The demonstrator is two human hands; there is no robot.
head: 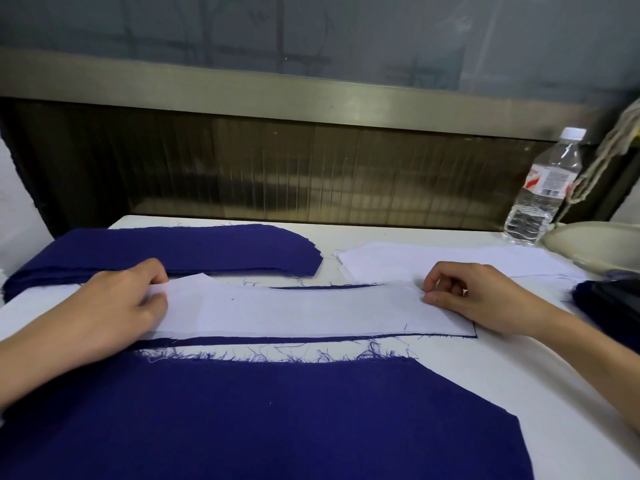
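The left hand grips the left end of the white interfacing piece with curled fingers. The piece lies flat across the middle of the table, on top of a navy strip whose edge shows along its near side. At its right end, the right hand pinches the piece's edge between curled fingers and thumb.

White table with navy stack, navy strip, large navy panel, white pieces, water bottle.
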